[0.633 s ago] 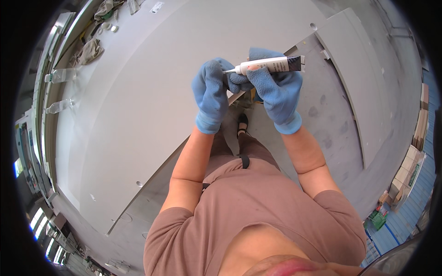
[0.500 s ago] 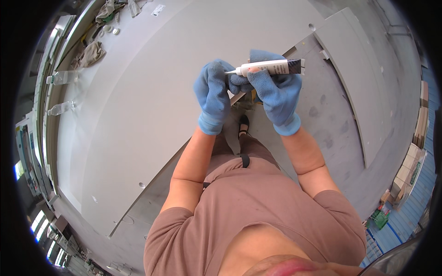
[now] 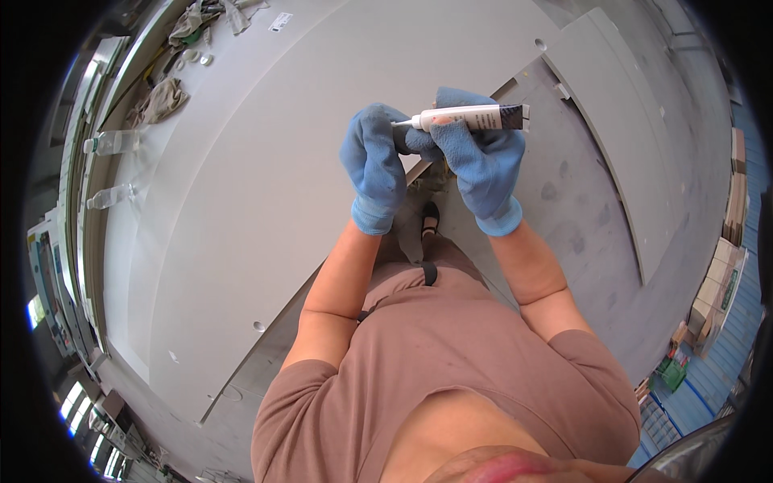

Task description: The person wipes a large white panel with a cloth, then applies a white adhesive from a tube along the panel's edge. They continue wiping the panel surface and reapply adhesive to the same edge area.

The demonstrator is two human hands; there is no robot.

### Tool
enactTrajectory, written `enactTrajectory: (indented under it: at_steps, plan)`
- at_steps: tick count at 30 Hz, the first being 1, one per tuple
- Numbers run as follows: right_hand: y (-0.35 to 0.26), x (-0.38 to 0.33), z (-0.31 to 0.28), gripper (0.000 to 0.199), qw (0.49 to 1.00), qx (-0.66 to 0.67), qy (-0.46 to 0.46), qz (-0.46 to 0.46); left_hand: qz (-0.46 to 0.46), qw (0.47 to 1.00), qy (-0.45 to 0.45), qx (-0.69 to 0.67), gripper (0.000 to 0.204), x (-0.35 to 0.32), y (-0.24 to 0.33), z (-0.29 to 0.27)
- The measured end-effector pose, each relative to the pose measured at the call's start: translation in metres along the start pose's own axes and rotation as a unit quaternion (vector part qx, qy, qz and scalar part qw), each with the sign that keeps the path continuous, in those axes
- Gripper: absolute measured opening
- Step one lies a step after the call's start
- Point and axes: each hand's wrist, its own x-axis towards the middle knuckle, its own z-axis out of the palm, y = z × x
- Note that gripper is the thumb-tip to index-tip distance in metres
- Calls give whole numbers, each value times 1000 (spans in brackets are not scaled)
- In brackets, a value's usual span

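My right hand, in a blue fabric glove, is closed around a white squeeze tube with a dark crimped end. The tube lies nearly level, its narrow nozzle pointing left. At the nozzle's tip is my left hand, also gloved in blue, its fingers curled closed. What those fingers grip is hidden. Below the two hands a grey, cloth-like shape hangs in front of my legs; its upper end is hard to make out.
A large pale grey panel lies to the left under my hands; another grey panel is at the right. Two clear plastic bottles and a crumpled cloth sit along the far left edge. Stacked boxes stand at the far right.
The grey cloth-like shape now shows hanging below my hands. Both hands and the tube keep almost the same place; the surroundings have shifted slightly in view.
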Motion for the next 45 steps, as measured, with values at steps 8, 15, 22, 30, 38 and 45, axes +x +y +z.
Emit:
enactTrajectory:
  at_steps: [8,15,22,30,38,45]
  plan:
    - [7,-8,5,25,999,18,24,33,24,999,-28,-35,38,-1,7,-5]
    - [11,-13,14,27,998,43,38,36,6,999,-1,-36,40,-7,9,-7]
    - [17,-11,11,26,990,32,-15,137,-2,1000,-18,8,32,-10,11,-15]
    - [18,-8,1,35,978,12,-38,204,-87,995,-33,-40,23,-15,20,-22]
    - [0,14,-51,38,913,-402,44,-53,1,990,-42,132,14,-16,19,-17]
    - [-2,41,-75,29,695,-632,-248,-236,281,850,-150,419,16,6,26,23]
